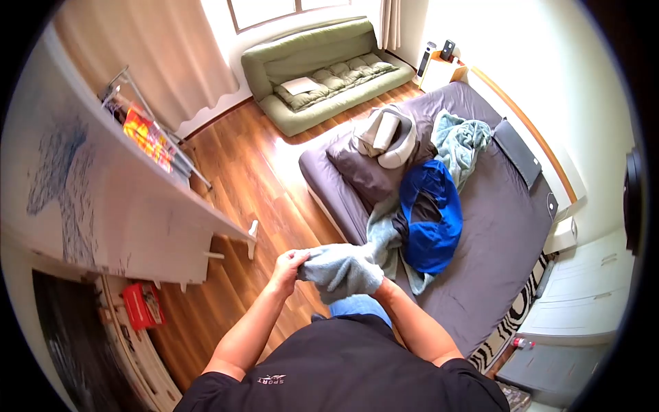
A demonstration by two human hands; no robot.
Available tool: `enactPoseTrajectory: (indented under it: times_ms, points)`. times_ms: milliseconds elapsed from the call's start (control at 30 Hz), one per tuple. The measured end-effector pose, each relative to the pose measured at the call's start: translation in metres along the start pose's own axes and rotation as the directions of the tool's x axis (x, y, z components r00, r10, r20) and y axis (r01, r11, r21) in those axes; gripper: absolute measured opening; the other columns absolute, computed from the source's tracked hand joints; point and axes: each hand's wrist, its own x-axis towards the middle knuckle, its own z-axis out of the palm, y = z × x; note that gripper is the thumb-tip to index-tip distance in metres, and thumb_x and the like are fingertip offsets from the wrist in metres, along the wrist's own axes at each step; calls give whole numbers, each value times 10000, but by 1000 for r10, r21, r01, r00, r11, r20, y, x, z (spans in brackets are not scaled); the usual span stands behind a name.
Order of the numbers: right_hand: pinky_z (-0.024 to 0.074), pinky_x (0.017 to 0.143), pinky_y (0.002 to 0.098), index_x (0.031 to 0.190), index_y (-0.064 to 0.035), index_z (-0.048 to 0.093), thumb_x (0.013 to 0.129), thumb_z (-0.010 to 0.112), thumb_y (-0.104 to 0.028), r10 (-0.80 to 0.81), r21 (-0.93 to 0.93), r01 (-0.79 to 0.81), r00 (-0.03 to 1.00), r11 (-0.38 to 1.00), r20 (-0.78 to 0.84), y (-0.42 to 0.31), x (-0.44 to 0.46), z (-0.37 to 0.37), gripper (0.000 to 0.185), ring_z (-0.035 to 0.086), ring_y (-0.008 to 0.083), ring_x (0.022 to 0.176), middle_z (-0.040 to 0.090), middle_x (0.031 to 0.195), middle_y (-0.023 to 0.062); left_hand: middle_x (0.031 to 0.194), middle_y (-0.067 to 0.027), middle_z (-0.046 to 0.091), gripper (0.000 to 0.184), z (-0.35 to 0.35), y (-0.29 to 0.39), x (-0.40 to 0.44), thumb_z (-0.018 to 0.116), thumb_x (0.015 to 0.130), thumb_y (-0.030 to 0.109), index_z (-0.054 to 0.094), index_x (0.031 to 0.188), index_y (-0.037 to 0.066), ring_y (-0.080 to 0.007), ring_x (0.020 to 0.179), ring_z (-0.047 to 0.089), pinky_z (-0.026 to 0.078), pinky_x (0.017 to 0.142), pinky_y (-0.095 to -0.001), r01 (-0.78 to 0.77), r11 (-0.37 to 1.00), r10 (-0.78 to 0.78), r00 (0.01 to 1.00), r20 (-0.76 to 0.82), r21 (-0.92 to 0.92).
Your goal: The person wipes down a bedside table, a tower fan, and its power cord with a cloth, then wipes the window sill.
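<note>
In the head view, a fluffy blue-grey fleece [338,269] is held up in front of me, and it appears to run on to more fleece at the bed's edge. My left hand [288,268] pinches its left end between thumb and fingers. The cloth covers my right hand, leaving only the wrist and forearm in sight; whether those fingers grip cannot be seen. Just beyond lies a bright blue garment [449,230] with a dark part in its middle. Farther back on the bed is a crumpled pale teal fleece [461,141].
The bed [491,268] with a dark grey sheet spans the right side. On it are a grey pillow [360,165], a neck pillow [395,158] and a dark flat case [516,152]. A green sofa [316,75] stands behind. At left are a white panel [137,206] and a red box [143,307].
</note>
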Motion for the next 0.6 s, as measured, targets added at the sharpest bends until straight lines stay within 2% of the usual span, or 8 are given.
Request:
enactPoseTrajectory:
  times_ms: [100, 200, 233, 300, 400, 467, 533, 600]
  points:
    - [468, 1015, 268, 1391, -19, 539, 1008, 569, -162, 9, 504, -75, 991, 860, 132, -51, 79, -12, 410, 578, 125, 1166, 565, 1382, 71, 910, -25, 694, 250, -12, 35, 84, 732, 927, 279, 675, 1023, 56, -118, 794, 654, 527, 662, -296, 21, 996, -22, 1000, 9, 92]
    - [477, 642, 274, 1098, -55, 687, 983, 589, -229, 381, 358, -439, 897, 824, 222, -58, 169, -51, 231, 627, 123, 753, 697, 857, 31, 971, -21, 677, 333, -26, 58, 165, 781, 889, 289, 627, 1088, 71, -115, 817, 612, 474, 708, -253, 18, 972, 16, 989, -144, 233]
    - [461, 616, 290, 1016, -79, 687, 947, 604, -230, -1, -139, 13, 996, 990, 87, -71, 200, -59, 186, 630, 138, 728, 693, 815, 39, 1002, -18, 666, 359, -32, 71, 192, 776, 891, 324, 622, 1101, 76, -115, 870, 599, 467, 738, -265, -10, 948, 71, 980, -184, 318]
    - [417, 573, 327, 872, -120, 643, 845, 619, -222, -128, -935, 170, 982, 312, 136, -146, 253, -58, 108, 630, 178, 665, 691, 779, 77, 1033, -16, 656, 386, -47, 109, 235, 770, 894, 358, 617, 1115, 82, -115, 924, 586, 460, 767, -277, -17, 906, 125, 966, -228, 422]
    - [298, 433, 346, 764, -126, 533, 827, 561, -192, -464, -787, 49, 784, -615, 411, -131, 362, -70, 96, 464, 183, 512, 467, 597, 63, 1086, -5, 630, 430, -59, 173, 275, 743, 903, 431, 611, 1129, 90, -112, 1009, 549, 444, 819, -318, 65, 953, 37, 945, -324, 297]
    - [221, 380, 347, 755, -123, 503, 823, 533, -193, -629, -658, -307, 705, -688, 328, -85, 440, -91, 101, 402, 134, 526, 373, 591, 20, 1070, 23, 621, 433, -69, 202, 322, 600, 971, 539, 620, 1139, 140, -109, 981, 544, 432, 849, -343, 109, 988, -76, 960, -269, 110]
    - [384, 438, 355, 891, -60, 587, 862, 539, -198, -428, -912, -213, 903, -351, -46, -162, 469, -71, 149, 515, 175, 622, 491, 703, 70, 1188, -58, 654, 489, -62, 241, 347, 485, 1030, 517, 618, 1226, 88, -147, 1053, 618, 498, 850, -324, 63, 996, -68, 994, -85, -65]
    - [499, 701, 351, 1107, -56, 619, 939, 544, -282, -574, -471, 413, 772, 779, -272, -65, 524, -97, 292, 588, 176, 831, 616, 961, 44, 1205, -57, 682, 455, -53, 276, 375, 467, 1048, 453, 633, 1256, 83, -176, 1101, 647, 517, 928, -349, 57, 966, -60, 998, -5, -253]
